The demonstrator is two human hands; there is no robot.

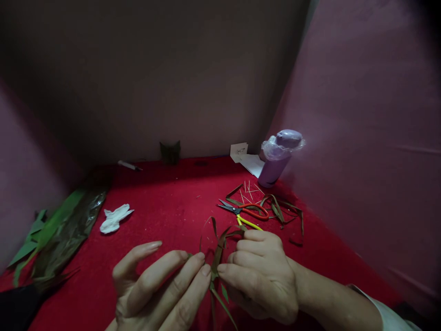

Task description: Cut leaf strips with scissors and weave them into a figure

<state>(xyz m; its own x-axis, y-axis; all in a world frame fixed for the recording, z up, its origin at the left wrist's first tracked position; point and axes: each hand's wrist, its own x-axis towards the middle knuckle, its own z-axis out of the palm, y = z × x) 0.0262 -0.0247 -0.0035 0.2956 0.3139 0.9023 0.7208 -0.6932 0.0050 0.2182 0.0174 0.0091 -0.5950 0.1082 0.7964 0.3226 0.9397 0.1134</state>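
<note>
A small piece made of folded and knotted leaf strips (218,253), brown-green with loose ends, stands between my two hands above the red cloth. My left hand (161,285) pinches it from the left, fingertips at its middle, one finger lifted away. From the right, my right hand (260,276) is closed on the same strips, its thumb at the knot and its other fingers curled. A thin green end hangs below the hands. Just beyond my right hand lie scissors (237,210) with one red and one yellow handle, blades partly apart and pointing left.
Loose leaf strips (275,209) and several toothpicks (250,191) lie beyond the scissors. A purple cup (274,170) with plastic wrap stands by white papers (251,163). On the left are a crumpled tissue (115,218), long leaves (65,230) and a white pen-like tool (129,165). A dark folded piece (170,152) stands at the back.
</note>
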